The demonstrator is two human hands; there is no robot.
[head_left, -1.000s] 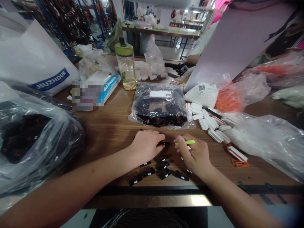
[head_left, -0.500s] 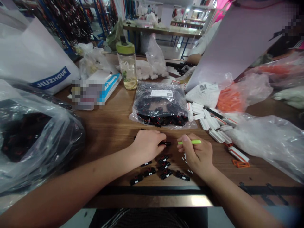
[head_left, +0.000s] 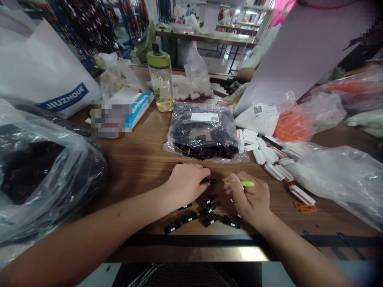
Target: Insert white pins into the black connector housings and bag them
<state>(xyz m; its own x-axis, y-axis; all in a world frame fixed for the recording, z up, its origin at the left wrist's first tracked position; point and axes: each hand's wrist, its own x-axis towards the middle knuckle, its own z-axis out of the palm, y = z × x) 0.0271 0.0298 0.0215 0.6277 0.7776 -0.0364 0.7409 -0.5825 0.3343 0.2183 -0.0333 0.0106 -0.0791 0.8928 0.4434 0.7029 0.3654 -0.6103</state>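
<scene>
My left hand [head_left: 188, 181] is closed on a small black plastic part [head_left: 212, 181], whose end sticks out past the fingertips. A slim yellow-green stick-shaped tool [head_left: 247, 183] is pinched in my right hand [head_left: 253, 197], just right of that part; a gap separates them. Below the hands lie several black plastic pieces [head_left: 210, 219] with red bits and paired white dots. Tiny white pieces [head_left: 231, 200] are partly hidden beside my right hand. More black parts [head_left: 180, 162] show behind my left hand, mostly covered by it.
A clear bag of black parts [head_left: 206, 131] lies ahead. White blocks [head_left: 263, 153] and an orange frame [head_left: 305, 206] are to the right. A green-lidded bottle [head_left: 160, 85], a booklet [head_left: 139, 109] and a big plastic bag [head_left: 80, 159] occupy the left. The table's front edge [head_left: 191, 253] is near me.
My right hand has shifted slightly down with the yellow-green tool, covering more of the tiny white pieces. My left hand keeps its hold on the black part.
</scene>
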